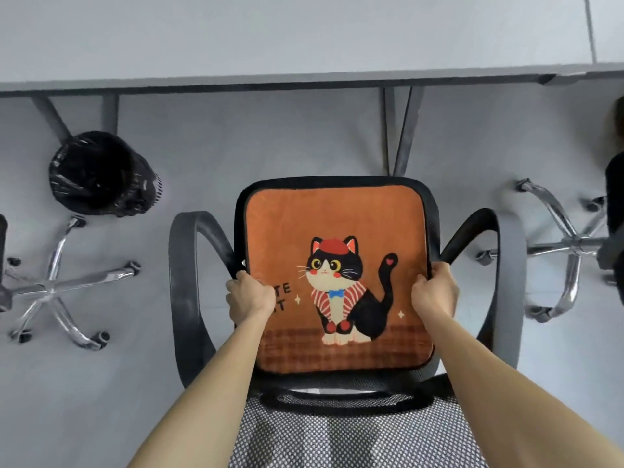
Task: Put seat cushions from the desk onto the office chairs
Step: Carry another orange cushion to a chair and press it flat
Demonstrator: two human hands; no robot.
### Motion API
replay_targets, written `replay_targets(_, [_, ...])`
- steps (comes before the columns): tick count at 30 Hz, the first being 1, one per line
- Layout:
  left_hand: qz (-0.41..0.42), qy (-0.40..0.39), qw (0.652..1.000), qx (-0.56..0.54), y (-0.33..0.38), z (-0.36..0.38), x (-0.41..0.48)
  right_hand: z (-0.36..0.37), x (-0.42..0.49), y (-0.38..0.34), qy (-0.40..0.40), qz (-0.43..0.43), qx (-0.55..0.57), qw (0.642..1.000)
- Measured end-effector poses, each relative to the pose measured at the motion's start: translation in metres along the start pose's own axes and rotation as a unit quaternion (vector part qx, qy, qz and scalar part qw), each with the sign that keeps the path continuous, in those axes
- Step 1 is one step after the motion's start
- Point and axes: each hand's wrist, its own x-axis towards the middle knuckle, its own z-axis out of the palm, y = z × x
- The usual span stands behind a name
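An orange seat cushion (337, 214) with a black-and-white cat print lies flat on the seat of a black office chair (184, 282) right below me. My left hand (250, 295) grips the cushion's left edge, fingers curled over it. At the right edge, my right hand (435, 292) holds the cushion the same way. The chair's mesh backrest (354, 434) is nearest to me, its curved armrests on both sides. The grey desk (304, 38) runs across the top of the view, and no other cushion shows on it.
A bin with a black liner (101, 170) stands on the floor at the left under the desk. Chrome five-star chair bases sit at the left (57, 285) and right (570, 244). A dark shape of another person shows at the far right edge (614, 184).
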Motion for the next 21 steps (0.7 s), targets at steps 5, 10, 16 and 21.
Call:
replay_targets(5, [0.002, 0.017, 0.999, 0.045, -0.002, 0.007, 0.0, 0.008, 0.008, -0.004, 0.02, -0.01, 0.009, 1.0])
replay_targets(10, [-0.001, 0.021, 0.998, 0.056, -0.001, 0.007, 0.001, 0.009, 0.01, -0.001, 0.025, -0.013, 0.008, 1.0])
replay_targets(16, [0.026, 0.047, 0.997, 0.047, -0.002, 0.009, 0.002, 0.011, 0.012, -0.001, 0.041, -0.009, 0.001, 0.999])
replay_targets(21, [0.035, 0.068, 0.996, 0.045, 0.0, 0.01, 0.005, 0.013, 0.019, -0.004, 0.059, -0.013, 0.014, 0.998])
